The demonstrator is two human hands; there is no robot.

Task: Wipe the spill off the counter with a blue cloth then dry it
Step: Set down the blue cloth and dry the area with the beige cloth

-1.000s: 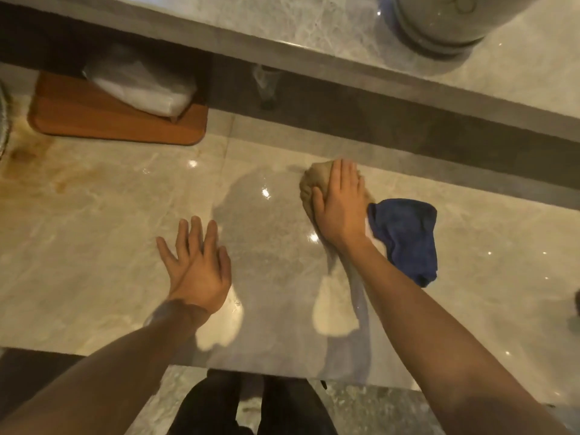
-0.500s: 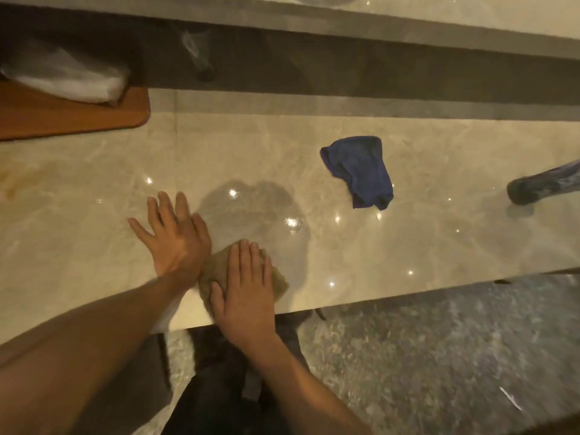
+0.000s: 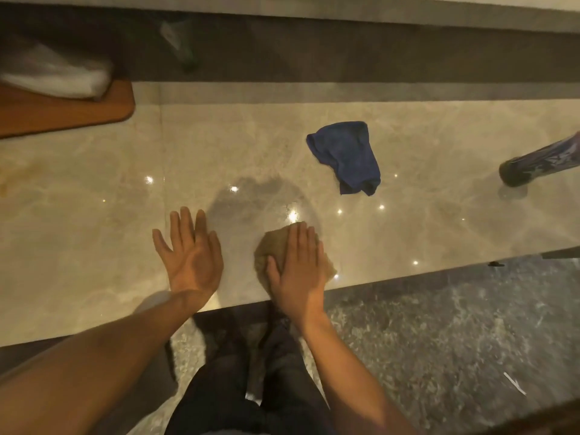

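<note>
- Marble counter [image 3: 94, 246] shines, with a dull damp patch [image 3: 260, 199] mid-surface.
- Right hand [image 3: 298, 271], flat and gripping nothing, has slid the tan cloth [image 3: 270, 249] right since a half-second ago; drying seems underway.
- Left hand [image 3: 191, 255] stays spread flat, empty.
- Blue cloth [image 3: 348, 155] lies discarded beyond.

Blue cloth [image 3: 346, 155]; tan cloth [image 3: 276, 249]; beige veined marble counter [image 3: 94, 215]; brown board [image 3: 62, 113].

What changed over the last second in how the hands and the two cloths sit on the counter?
The right hand slid the tan cloth from beside the blue cloth back to the counter's near edge, then slightly rightward, away from the left hand. Nothing was picked up or released. The blue cloth lies untouched; the left hand stays flat and open on the counter.
</note>
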